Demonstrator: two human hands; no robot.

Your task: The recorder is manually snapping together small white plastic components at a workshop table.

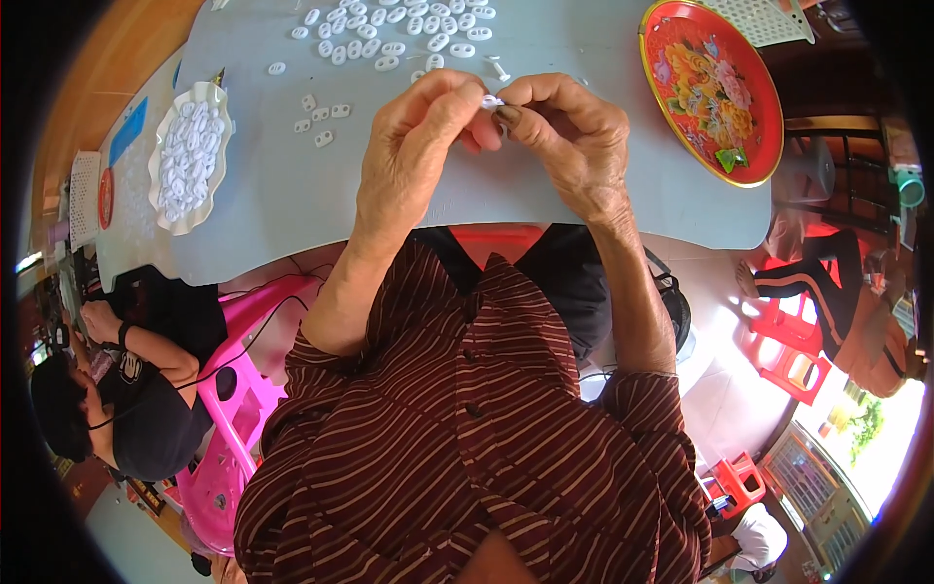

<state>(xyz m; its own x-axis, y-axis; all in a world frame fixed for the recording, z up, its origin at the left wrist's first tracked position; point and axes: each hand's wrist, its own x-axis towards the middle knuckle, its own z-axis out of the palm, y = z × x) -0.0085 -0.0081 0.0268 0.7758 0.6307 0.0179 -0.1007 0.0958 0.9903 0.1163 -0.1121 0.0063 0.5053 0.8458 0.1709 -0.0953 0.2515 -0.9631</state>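
My left hand (418,146) and my right hand (569,131) meet above the grey table (292,195), fingertips pinched together on one small white plastic piece (492,100). Just beyond my fingers lie several loose white oval pieces (394,29) spread over the far part of the table, and a few more white pieces (321,115) rest to the left of my left hand. A single small white pin-like piece (498,68) lies right behind my hands.
A scalloped white dish (190,156) full of white pieces stands at the table's left. A red flowered round tray (710,88) sits at the right, a white basket (769,19) behind it. A person in black (136,389) sits on a pink chair (243,389) at my left; another person (837,302) sits at right by red stools.
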